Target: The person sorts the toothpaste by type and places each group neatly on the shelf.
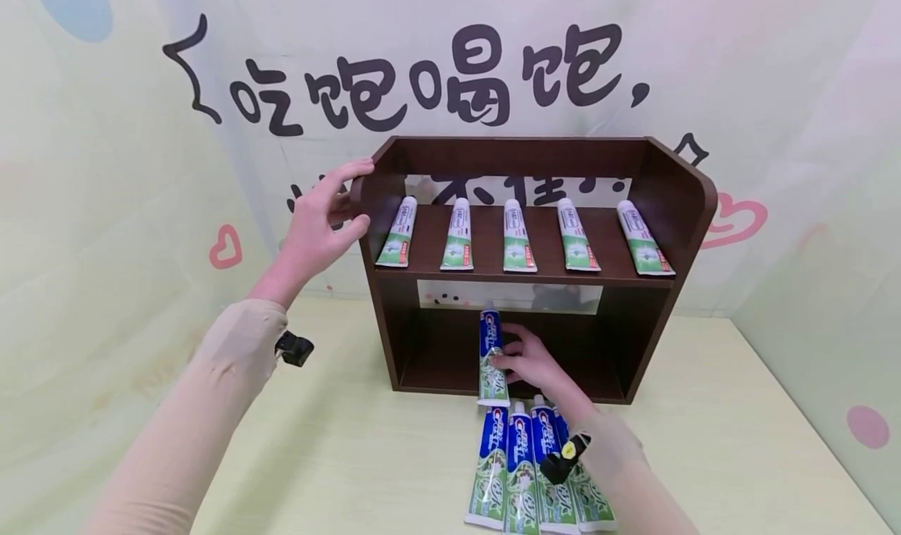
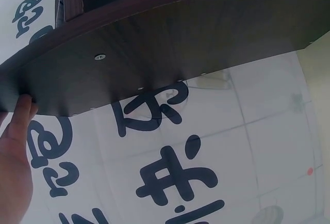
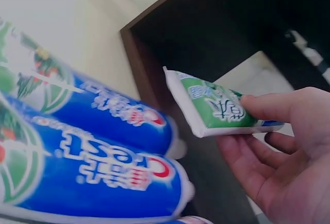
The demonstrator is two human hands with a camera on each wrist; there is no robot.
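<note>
My right hand [image 1: 536, 361] pinches a blue and green toothpaste tube [image 1: 493, 355] between thumb and fingers. The tube is cap end up at the front of the lower compartment of a dark brown shelf [image 1: 517, 279]. In the right wrist view, the tube's flat white end [image 3: 186, 102] points away from the fingers. My left hand [image 1: 320, 218] rests at the upper left corner of the shelf, fingers extended; in the left wrist view a finger [image 2: 21, 118] touches the outer side panel [image 2: 170, 48]. Several similar tubes [image 1: 521, 464] lie side by side in front of the shelf.
On the upper level, several white and green toothpaste tubes [image 1: 519, 242] lie spaced apart in a row, caps toward the back. The shelf stands on a pale table [image 1: 331, 425], close to a wall covering [image 1: 450, 19] printed with black characters.
</note>
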